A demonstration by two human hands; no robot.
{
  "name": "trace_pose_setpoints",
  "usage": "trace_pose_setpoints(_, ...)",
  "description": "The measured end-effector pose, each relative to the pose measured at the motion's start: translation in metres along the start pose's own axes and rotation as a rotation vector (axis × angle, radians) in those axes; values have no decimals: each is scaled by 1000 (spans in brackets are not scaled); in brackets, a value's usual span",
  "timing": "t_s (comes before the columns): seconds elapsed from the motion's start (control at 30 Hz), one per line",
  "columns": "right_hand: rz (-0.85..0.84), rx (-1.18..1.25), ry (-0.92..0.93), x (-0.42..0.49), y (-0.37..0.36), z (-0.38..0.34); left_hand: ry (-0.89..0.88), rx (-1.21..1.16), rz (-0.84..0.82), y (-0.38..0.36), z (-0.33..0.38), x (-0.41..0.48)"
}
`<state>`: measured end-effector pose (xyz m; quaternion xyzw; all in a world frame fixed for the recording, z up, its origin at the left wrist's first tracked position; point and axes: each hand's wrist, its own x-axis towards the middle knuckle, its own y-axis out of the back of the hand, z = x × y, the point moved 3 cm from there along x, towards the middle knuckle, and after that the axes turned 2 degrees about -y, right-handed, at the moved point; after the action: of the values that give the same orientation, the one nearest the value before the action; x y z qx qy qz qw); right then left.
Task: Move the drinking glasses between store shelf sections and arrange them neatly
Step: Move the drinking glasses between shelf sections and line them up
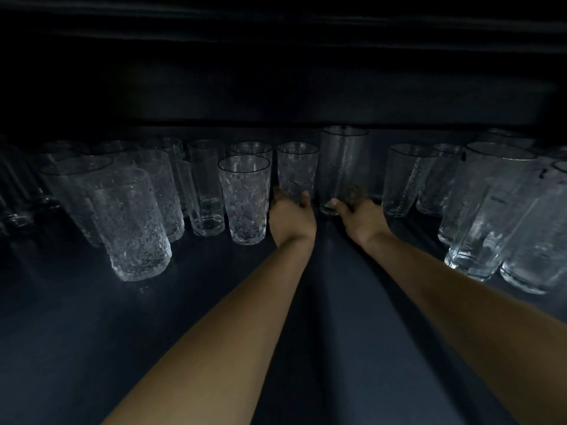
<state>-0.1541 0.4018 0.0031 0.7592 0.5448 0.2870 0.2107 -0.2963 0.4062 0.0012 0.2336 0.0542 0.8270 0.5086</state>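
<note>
I see my left grip (291, 214) wrapped round a patterned tumbler (297, 167) at 12 o'clock on the dark shelf (184, 332); my right grip (357, 210) clasps a taller glass (343, 161) at the tumbler's 3 o'clock.

Clear glasses, all upright, mouths up. Short diamond-cut tumbler (297, 170) at 12 o'clock, its base gripped by the left hand (291, 216). Tall glass (343, 167) just beside it at its 3 o'clock, base held by the right hand (359, 213). Textured cluster (135, 222) at 9–10 o'clock; second cluster (491, 210) at 3 o'clock.
</note>
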Motion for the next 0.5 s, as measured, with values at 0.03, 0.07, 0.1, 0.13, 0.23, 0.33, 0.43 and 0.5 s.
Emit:
trace_pose_setpoints(0.03, -4, 8, -8, 0, 0, 0, 3, -3, -3, 0, -1, 0)
trace_pose_setpoints(0.07, -7, 14, -17, 0, 0, 0, 8, -2, -6, 0, -1, 0)
trace_pose_setpoints(0.1, -6, 15, -19, 0, -1, 1, 13, 3, -7, 1, -1, 0)
trace_pose_setpoints(0.13, -5, 12, -21, -1, -1, 1, 16, 12, -7, 2, -1, -1)
trace_pose_setpoints(0.23, 10, -4, -23, -7, 1, 1, 33, 46, -23, 6, 1, -6)
trace_pose_setpoints(0.33, 14, -34, -53, -20, 6, 0, 50, 44, -66, 13, 3, -16)
trace_pose_setpoints(0.43, 28, -48, -79, -36, 10, 2, 39, 54, -153, 27, 6, -35)
trace_pose_setpoints(0.5, 27, -72, -85, -51, 15, 0, 22, 57, -222, 37, 5, -50)
